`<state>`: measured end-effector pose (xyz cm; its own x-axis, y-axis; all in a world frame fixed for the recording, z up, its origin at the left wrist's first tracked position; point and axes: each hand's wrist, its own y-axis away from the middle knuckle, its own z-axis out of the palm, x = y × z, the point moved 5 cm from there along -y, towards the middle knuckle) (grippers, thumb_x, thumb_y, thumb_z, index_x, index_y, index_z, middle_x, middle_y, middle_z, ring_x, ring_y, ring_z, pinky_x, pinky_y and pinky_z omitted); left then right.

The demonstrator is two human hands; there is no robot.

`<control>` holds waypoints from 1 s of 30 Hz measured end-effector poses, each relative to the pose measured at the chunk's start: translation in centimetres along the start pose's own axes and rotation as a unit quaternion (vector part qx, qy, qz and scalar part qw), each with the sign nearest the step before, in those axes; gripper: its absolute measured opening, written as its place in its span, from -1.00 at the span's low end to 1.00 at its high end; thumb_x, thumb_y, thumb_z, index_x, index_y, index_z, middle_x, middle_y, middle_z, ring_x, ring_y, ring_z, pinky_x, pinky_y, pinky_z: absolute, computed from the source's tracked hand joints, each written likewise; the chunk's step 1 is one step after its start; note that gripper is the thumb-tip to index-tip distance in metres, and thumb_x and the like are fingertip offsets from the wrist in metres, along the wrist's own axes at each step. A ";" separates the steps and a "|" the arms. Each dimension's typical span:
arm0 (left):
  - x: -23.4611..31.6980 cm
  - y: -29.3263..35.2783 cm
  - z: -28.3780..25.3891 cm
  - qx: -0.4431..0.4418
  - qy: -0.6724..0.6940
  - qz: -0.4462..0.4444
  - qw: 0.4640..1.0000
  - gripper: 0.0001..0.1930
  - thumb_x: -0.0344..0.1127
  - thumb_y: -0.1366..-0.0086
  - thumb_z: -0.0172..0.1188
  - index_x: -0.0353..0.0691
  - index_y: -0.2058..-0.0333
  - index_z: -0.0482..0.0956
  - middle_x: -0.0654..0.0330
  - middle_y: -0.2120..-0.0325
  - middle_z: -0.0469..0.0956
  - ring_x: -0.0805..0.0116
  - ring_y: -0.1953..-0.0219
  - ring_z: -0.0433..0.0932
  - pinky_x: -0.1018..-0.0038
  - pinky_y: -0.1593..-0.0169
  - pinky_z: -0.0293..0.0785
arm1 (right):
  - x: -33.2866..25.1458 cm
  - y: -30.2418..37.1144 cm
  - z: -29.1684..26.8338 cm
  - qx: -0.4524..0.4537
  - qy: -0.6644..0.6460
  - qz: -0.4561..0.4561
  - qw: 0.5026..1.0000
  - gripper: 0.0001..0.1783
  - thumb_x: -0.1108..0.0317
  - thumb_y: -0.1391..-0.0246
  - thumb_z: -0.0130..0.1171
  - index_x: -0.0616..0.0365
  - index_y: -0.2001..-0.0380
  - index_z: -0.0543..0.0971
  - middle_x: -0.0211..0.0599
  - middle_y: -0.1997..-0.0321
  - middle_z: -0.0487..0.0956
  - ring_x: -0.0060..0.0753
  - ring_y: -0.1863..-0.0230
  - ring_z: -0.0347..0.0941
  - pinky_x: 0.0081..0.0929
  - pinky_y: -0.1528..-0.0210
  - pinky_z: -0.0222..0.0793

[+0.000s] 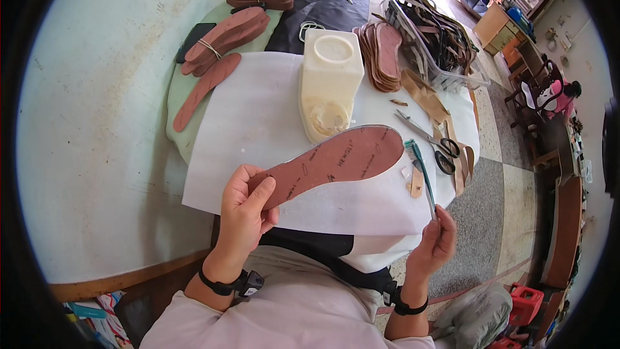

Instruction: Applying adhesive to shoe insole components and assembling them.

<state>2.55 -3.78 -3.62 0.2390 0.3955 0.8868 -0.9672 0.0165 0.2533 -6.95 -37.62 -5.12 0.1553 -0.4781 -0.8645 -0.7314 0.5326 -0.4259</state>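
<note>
My left hand grips the heel end of a reddish-brown insole, thumb on top, and holds it up over the white sheet. Between the fingertips of my right hand is the handle of a teal toothbrush, its bristle end pointing away from me beside the insole's toe. Just beyond the insole stands a cream plastic container with a cut-open, glue-crusted mouth facing me. Scissors with black handles lie to the right of the brush.
Tied bundles of insoles and a single insole lie at the far left. Right of the container is an insole stack, with a clear bin of dark strips behind. Tan strips lie by the scissors. People sit farther off at right.
</note>
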 end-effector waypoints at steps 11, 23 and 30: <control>0.0 -0.3 0.1 0.009 0.050 -0.020 0.999 -0.85 -0.29 -0.49 0.15 -0.20 0.16 0.40 0.09 0.40 0.62 0.61 0.67 0.41 0.66 0.71 0.14 | -1.4 0.3 1.1 -0.026 0.075 -0.077 0.994 -0.75 0.45 -0.37 0.09 0.36 -0.02 0.57 -0.15 0.06 0.62 -0.37 0.07 0.53 -0.47 -0.04 0.42; -0.3 -0.4 0.8 -0.004 0.072 -0.033 0.997 -0.86 -0.31 -0.51 0.10 -0.23 0.11 0.40 0.00 0.34 0.64 0.58 0.65 0.42 0.66 0.70 0.16 | -1.6 2.0 2.0 -0.090 0.028 -0.065 0.993 -0.76 0.47 -0.36 0.09 0.34 -0.02 0.55 -0.11 0.01 0.62 -0.37 0.04 0.52 -0.46 -0.04 0.39; -0.2 -0.3 1.2 -0.013 0.076 -0.037 0.996 -0.84 -0.29 -0.52 0.09 -0.23 0.10 0.38 -0.03 0.33 0.63 0.57 0.65 0.41 0.64 0.70 0.17 | -2.3 2.6 2.8 -0.131 0.022 -0.061 0.989 -0.75 0.43 -0.39 0.10 0.33 -0.04 0.54 -0.12 -0.02 0.62 -0.36 -0.02 0.53 -0.44 -0.12 0.40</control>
<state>2.87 -4.95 -3.42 0.2954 0.5261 0.7975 -0.9501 0.0740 0.3031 -7.36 -33.16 -5.04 0.2281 -0.5606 -0.7961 -0.8570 0.2724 -0.4374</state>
